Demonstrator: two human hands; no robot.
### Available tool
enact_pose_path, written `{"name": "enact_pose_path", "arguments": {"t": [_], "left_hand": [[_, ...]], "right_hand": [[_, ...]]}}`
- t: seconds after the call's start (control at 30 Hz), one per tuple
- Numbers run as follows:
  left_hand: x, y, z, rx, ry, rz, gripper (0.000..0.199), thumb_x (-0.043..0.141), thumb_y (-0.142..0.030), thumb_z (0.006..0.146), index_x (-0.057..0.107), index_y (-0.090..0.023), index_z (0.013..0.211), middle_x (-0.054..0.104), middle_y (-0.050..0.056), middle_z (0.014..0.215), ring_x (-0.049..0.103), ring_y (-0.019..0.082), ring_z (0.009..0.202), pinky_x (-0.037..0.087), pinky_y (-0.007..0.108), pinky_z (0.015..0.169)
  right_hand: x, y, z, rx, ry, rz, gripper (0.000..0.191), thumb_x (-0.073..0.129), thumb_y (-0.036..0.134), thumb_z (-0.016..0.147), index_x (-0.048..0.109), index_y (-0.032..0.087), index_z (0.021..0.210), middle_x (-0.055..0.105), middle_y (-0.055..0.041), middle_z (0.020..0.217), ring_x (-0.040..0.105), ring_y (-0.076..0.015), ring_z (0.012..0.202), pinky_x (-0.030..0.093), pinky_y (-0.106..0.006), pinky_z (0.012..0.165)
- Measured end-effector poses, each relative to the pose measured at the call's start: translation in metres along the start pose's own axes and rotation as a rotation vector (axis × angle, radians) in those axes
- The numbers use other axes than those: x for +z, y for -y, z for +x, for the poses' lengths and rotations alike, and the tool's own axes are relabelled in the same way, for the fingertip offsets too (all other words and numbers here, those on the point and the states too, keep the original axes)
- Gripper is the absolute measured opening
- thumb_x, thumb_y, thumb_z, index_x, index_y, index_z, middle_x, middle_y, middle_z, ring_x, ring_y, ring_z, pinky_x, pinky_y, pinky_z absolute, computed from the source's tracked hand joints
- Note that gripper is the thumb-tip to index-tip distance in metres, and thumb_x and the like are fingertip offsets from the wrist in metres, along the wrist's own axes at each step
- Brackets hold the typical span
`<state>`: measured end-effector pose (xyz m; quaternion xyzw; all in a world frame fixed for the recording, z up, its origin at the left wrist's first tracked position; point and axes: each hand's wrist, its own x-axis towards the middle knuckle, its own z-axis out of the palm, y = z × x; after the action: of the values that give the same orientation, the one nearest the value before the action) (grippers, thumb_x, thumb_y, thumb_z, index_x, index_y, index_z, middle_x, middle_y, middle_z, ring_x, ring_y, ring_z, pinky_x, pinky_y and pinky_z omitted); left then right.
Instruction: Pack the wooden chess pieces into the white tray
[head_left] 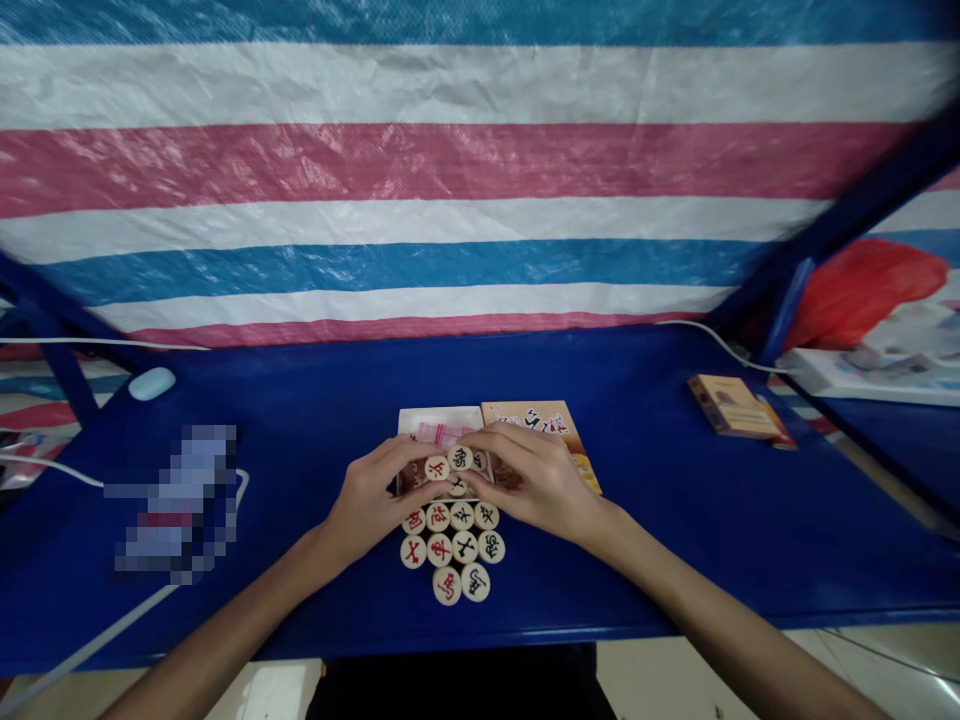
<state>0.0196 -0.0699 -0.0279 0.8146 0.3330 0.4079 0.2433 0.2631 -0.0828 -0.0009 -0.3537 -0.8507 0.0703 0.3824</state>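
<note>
Over a white box (439,412), my left hand (377,487) pinches a Chinese chess piece with a red character (437,468). Beside it, a Chinese chess piece with a black character (460,458) is gripped by my right hand (536,480). These two pieces touch or nearly touch; whether each hand has more pieces behind them I cannot tell. More pieces show between and below my fingers inside the box, partly hidden. In front of the box stand several round pieces in rows, red characters (439,549) on the left and black ones (465,546) on the right.
A tan printed box lid (581,450) lies right of the white box. Farther right are a small carton (731,405) and a white power strip (862,375). A light-blue case (151,384), a blurred-out object (180,510) and cables lie left on the blue table (330,380).
</note>
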Motion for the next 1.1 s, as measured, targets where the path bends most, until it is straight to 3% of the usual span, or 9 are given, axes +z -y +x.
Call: {"name": "enact_pose_path", "arguments": {"t": [0.33,0.77,1.1], "left_hand": [[-0.002,-0.011,0.003,-0.038,-0.063,-0.03,0.028,0.081,-0.03,0.084,0.07,-0.021,0.109,0.058,-0.006,0.069,0.051,0.006,0.054,0.047,0.017,0.053],[-0.005,-0.014,0.008,-0.03,-0.061,-0.062,0.028,0.076,-0.02,0.086,0.071,-0.02,0.114,0.062,-0.006,0.071,0.053,0.004,0.055,0.048,0.016,0.056],[-0.004,-0.009,0.006,-0.05,-0.084,-0.083,0.024,0.077,-0.024,0.086,0.071,-0.02,0.109,0.065,-0.004,0.073,0.055,0.006,0.058,0.049,0.017,0.055]], "right_hand": [[0.0,0.001,-0.001,0.012,0.03,0.016,0.025,0.068,0.03,0.096,0.065,0.021,0.119,0.072,-0.0025,0.096,0.065,-0.0138,0.078,0.052,-0.029,0.07],[-0.002,0.001,0.0,0.029,-0.006,0.038,0.026,0.068,0.028,0.096,0.065,0.02,0.122,0.072,-0.004,0.094,0.066,-0.0142,0.078,0.052,-0.028,0.067],[0.001,0.0,-0.002,0.034,-0.004,0.049,0.027,0.067,0.027,0.097,0.064,0.022,0.123,0.072,-0.0036,0.097,0.066,-0.0139,0.078,0.054,-0.029,0.068]]}}
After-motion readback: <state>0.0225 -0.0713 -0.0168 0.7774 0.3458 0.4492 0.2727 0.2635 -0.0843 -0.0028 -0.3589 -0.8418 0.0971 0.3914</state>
